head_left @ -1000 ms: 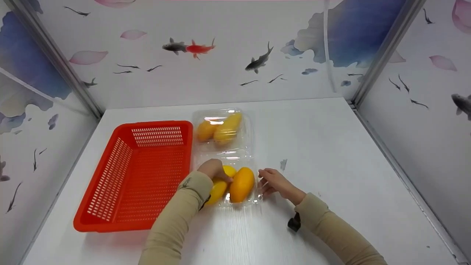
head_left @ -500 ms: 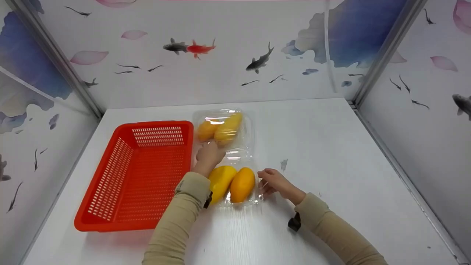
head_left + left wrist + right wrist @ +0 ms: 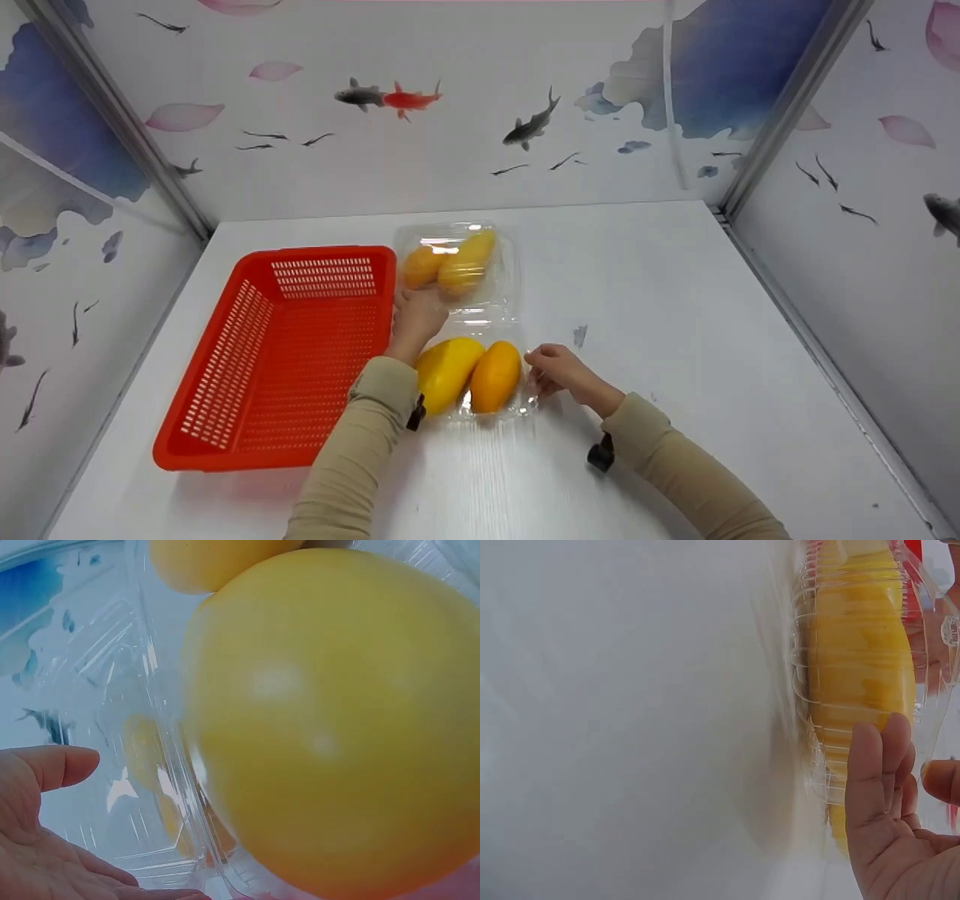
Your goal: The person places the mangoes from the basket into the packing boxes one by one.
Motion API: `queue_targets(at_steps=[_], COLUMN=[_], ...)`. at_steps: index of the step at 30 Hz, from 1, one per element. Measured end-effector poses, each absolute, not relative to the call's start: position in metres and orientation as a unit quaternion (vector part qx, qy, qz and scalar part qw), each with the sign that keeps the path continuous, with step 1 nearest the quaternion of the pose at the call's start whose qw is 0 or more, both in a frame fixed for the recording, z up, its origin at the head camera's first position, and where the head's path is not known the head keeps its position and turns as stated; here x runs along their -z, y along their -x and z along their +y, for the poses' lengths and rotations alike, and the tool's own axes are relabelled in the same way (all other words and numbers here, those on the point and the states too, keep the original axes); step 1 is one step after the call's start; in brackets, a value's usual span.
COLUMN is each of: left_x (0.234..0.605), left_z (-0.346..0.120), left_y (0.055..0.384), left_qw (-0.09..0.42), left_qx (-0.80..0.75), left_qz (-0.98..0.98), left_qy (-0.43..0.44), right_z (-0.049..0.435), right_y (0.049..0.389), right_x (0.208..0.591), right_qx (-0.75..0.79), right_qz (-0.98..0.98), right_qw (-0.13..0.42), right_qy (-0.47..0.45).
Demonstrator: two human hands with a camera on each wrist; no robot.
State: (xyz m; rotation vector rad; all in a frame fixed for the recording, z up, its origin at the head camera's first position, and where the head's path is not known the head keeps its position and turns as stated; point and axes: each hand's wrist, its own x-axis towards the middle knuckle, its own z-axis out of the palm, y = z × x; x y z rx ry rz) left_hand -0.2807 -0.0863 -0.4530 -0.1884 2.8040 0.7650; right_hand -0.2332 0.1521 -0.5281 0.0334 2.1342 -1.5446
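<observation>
Two mangoes, a yellow mango (image 3: 448, 371) and a more orange mango (image 3: 496, 376), lie side by side in the front part of a clear plastic clamshell box (image 3: 523, 409). Behind them, two more mangoes (image 3: 466, 262) show through clear plastic; whether both parts are joined I cannot tell. My left hand (image 3: 420, 319) is at the left edge between the two parts, beside the red basket. In the left wrist view its thumb stands apart from the fingers, with nothing between them. My right hand (image 3: 564, 375) rests its extended fingers (image 3: 866, 765) against the box's right side.
A red plastic basket (image 3: 388, 274) with slotted walls stands close along the left of the box. White panels with painted fish enclose the white table (image 3: 637, 300) at the back and both sides.
My left hand has left the yellow mango and moved back toward the far part of the plastic, then slightly left. My right hand has stayed at the box's right side.
</observation>
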Motion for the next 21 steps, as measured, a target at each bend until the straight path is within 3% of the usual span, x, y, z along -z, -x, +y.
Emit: queue_targets(at_steps=[8,21], left_x=[0.4543,0.4488], left_z=[-0.0899,-0.0901], left_y=[0.2838,0.2851], left_qw=[0.122,0.050], left_qx=[-0.383,-0.459], left_qz=[0.909,0.878], left_qy=[0.112,0.127], right_z=[0.1519,0.1560], right_y=[0.2316,0.2311], right_x=[0.5279,0.5256], right_qx=[0.564,0.569], right_qz=[0.787,0.784], right_qw=[0.248,0.248], right_qy=[-0.017,-0.014])
